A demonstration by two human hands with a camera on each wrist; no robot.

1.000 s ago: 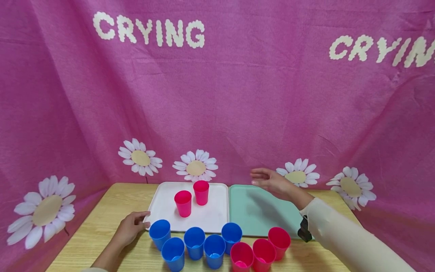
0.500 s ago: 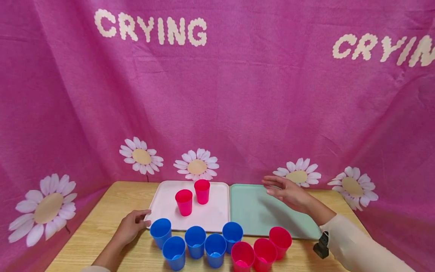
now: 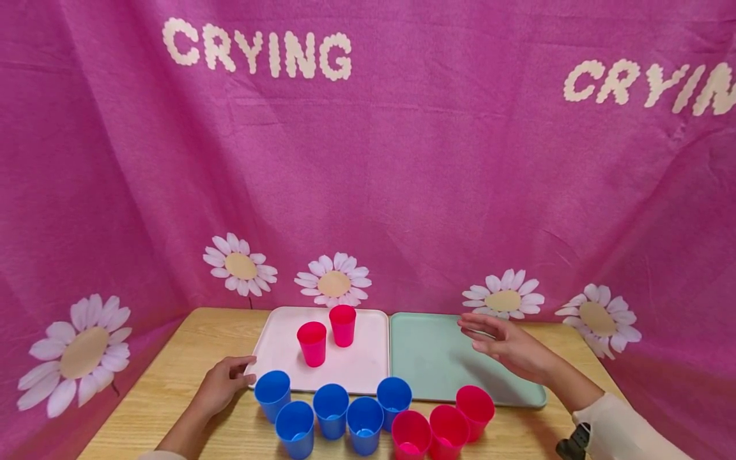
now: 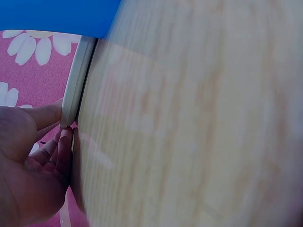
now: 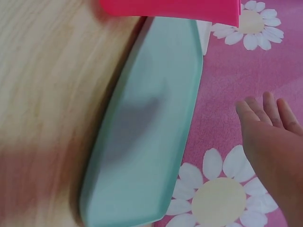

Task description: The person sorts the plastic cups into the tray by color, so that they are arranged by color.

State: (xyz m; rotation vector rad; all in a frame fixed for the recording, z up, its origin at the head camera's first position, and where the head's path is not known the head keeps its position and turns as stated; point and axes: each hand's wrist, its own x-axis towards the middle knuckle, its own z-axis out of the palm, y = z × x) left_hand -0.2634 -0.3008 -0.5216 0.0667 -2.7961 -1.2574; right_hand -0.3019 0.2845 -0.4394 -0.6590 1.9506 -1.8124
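At the near left corner of the white tray (image 3: 356, 377), my left hand (image 3: 221, 384) pinches the rim; the left wrist view has the thumb on one side of the tray edge (image 4: 78, 85) and the fingers on the other. Two pink cups (image 3: 312, 345) stand upright on that tray. My right hand (image 3: 512, 348) hovers over the right part of the green tray (image 3: 425, 358), fingers extended and holding nothing. In the right wrist view, the hand (image 5: 270, 137) is apart from the green tray (image 5: 142, 118), and its shadow falls on the tray.
Several blue cups (image 3: 295, 429) stand along the front of the trays, the leftmost close to my left hand. Three pink cups (image 3: 448, 431) are grouped to their right. A wooden table (image 3: 195, 338) carries everything, with a magenta curtain (image 3: 368, 179) behind.
My right hand has moved right and slightly toward me above the green tray. The left hand stays at the white tray's corner; the cups stand as before.
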